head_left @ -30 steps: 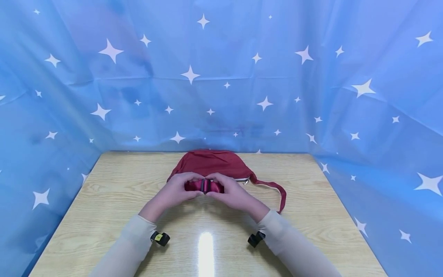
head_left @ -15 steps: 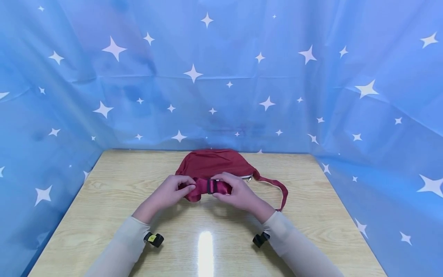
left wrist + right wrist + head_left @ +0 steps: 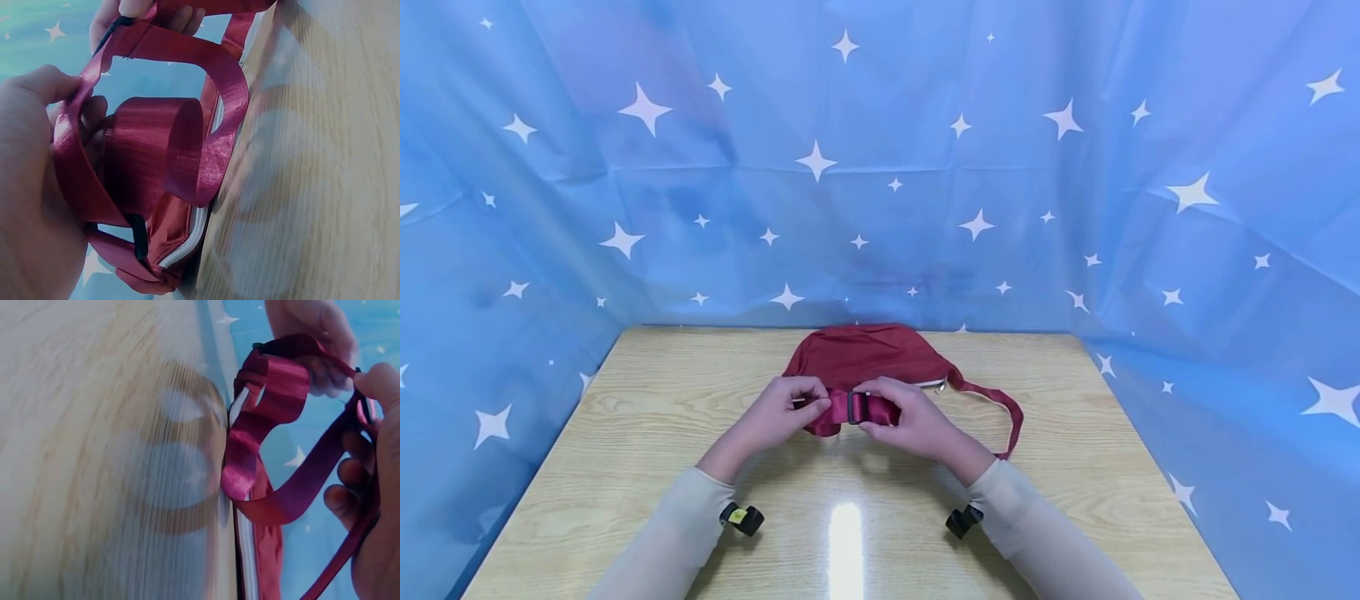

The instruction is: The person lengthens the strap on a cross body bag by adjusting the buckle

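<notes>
A dark red waist bag (image 3: 868, 354) lies at the back of the table, its white zipper toward me. In front of it, both hands hold up its shiny red strap (image 3: 838, 407). My left hand (image 3: 775, 414) pinches the strap between thumb and fingers, left of a black slider buckle (image 3: 852, 407). At the buckle's right edge, my right hand (image 3: 917, 419) grips buckle and strap, thumb below and fingers above. Slack strap (image 3: 140, 150) hangs in loops below the hands in the left wrist view. A black ring (image 3: 139, 234) joins strap and bag there.
The strap's other end (image 3: 1011, 417) curls on the wooden table (image 3: 1060, 517) to the right. A metal zipper pull (image 3: 940, 387) sits at the bag's right end. Behind the table hangs a blue star-patterned cloth (image 3: 910, 200).
My left hand has moved left off the buckle along the strap, then slightly back right. My right hand has shifted slightly right with the buckle, and more strap shows between the hands.
</notes>
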Demonstrator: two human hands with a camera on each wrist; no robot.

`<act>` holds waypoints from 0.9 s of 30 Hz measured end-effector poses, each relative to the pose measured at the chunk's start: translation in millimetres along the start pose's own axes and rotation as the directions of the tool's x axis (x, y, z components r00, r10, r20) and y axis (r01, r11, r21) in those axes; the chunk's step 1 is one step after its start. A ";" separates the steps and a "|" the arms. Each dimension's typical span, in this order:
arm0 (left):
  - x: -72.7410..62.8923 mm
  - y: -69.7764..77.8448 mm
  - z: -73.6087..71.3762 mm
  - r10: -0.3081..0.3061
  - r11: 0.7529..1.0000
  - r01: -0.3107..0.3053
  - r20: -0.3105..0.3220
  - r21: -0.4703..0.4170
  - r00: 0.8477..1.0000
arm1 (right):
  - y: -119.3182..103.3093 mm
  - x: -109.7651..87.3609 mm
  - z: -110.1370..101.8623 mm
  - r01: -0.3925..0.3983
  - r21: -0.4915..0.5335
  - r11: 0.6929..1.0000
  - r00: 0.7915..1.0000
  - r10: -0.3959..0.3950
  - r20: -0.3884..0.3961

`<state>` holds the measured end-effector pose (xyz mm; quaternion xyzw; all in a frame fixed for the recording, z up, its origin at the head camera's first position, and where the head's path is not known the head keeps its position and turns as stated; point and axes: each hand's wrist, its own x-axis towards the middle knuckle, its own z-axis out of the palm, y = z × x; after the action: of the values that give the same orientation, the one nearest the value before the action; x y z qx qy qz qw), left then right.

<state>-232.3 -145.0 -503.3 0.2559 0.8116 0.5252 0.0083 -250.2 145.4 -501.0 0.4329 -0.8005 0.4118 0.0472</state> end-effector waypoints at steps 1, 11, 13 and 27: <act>0.2 0.4 0.3 0.001 1.000 -0.001 0.000 0.001 1.000 | 0.1 0.5 0.4 0.010 0.001 1.000 1.000 -0.010 -0.001; 5.2 3.6 5.2 0.052 0.998 -0.053 0.020 0.022 0.998 | -3.6 4.0 3.5 0.032 -0.015 0.999 0.999 -0.032 0.022; 6.0 4.8 6.3 0.061 0.998 -0.062 0.025 0.034 0.998 | -5.4 5.2 4.5 0.034 -0.023 0.999 0.999 -0.034 0.024; -7.2 -1.5 -5.0 -0.052 0.990 0.046 0.044 0.131 0.998 | -4.7 1.5 5.6 0.008 -0.021 1.000 0.999 -0.009 -0.038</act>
<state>-228.1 -152.8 -504.2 0.2482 0.8497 0.4645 0.0239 -246.1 139.1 -501.1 0.4277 -0.8019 0.4114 0.0687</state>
